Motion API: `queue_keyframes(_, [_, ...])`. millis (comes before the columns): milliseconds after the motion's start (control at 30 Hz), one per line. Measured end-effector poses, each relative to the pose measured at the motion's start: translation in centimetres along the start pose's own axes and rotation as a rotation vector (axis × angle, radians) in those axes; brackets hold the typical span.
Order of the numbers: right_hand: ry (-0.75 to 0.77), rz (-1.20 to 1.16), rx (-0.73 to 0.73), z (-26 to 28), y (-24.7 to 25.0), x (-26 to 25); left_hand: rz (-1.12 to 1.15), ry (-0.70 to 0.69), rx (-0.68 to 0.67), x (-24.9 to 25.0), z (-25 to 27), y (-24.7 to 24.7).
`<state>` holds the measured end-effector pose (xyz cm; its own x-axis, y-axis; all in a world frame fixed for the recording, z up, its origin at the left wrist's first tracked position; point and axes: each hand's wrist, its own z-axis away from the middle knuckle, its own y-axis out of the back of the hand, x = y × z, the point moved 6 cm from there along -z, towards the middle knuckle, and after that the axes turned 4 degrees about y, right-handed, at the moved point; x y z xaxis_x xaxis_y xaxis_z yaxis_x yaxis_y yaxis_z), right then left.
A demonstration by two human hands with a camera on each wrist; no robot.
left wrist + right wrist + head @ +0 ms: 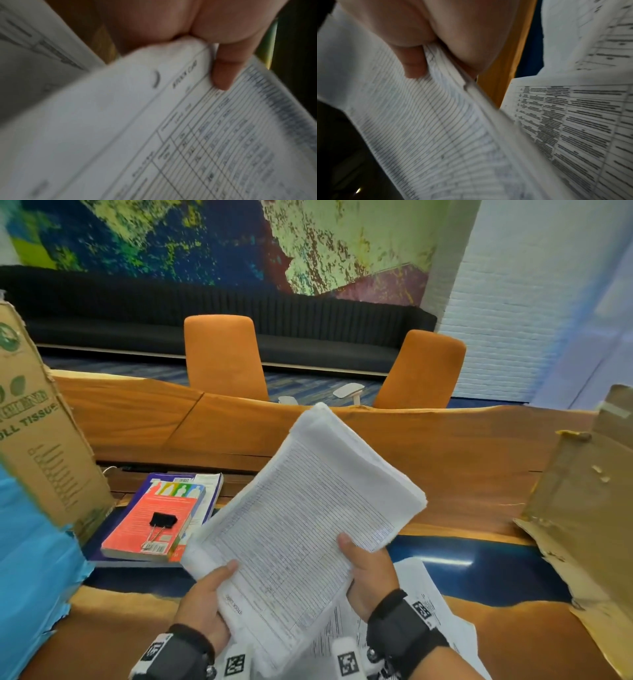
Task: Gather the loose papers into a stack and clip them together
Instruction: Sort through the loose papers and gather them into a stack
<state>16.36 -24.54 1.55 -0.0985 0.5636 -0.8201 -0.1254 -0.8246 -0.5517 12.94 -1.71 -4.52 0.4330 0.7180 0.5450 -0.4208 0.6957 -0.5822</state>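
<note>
The thick stack of white ruled forms (308, 529) is held tilted above the wooden bench (462, 460), probably so its edges can be squared. The left hand (202, 607) pinches the near corner, thumb on top; the right hand (371, 577) pinches the right edge likewise, steadying the sheets. More loose printed sheets (424, 587) lie on the bench beneath. The black binder clip (161, 525) waits on a red paperback book (150, 529) just left, within reach for clipping.
</note>
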Motion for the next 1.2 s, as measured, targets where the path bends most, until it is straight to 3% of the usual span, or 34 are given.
queue_keyframes(167, [-0.021,0.06,0.052,-1.3,5.9,-1.0,-0.219,-0.2,0.061,4.7,0.8,1.4])
queue_keyframes(233, [-0.018,0.31,0.089,-1.9,8.1,-2.3,-0.362,-0.28,0.086,6.8,1.4,1.7])
queue_keyframes(300, [0.009,0.597,0.037,-2.5,8.2,-3.2,-0.467,-0.339,0.078,7.8,2.0,1.3])
queue_keyframes(367, [0.078,0.717,0.008,-3.2,7.1,-3.8,-0.578,-0.381,0.057,7.7,2.5,0.2])
queue_keyframes(533, [0.294,0.521,0.07,-3.7,5.3,-6.1,-0.647,-0.464,0.027,7.3,3.2,-1.2])
queue_keyframes(633, [0.316,0.552,0.11,-2.5,6.7,-5.0,-0.633,-0.453,-0.017,6.9,3.0,-0.9])
queue_keyframes(800, [0.023,1.118,0.116,-1.3,11.0,-0.3,-0.715,-0.362,0.086,5.2,0.5,1.5])
queue_keyframes(900, [0.207,1.101,0.089,-0.4,8.6,-3.4,-0.746,-0.345,0.108,5.2,0.5,1.6])
queue_keyframes(967, [0.465,1.392,0.001,1.1,4.2,-6.2,-0.731,-0.341,0.108,5.2,0.6,1.5])
queue_keyframes(1033, [0.576,1.71,-0.171,2.7,-1.2,-6.3,-0.731,-0.34,0.107,5.1,0.6,1.5])
queue_keyframes(1100, [0.496,1.917,-0.41,2.9,-5.5,-4.4,-0.741,-0.337,0.122,5.0,0.6,1.6])
queue_keyframes(1200, [0.274,2.216,-0.705,0.9,-7.9,-1.0,-0.763,-0.324,0.129,5.1,0.7,1.8])
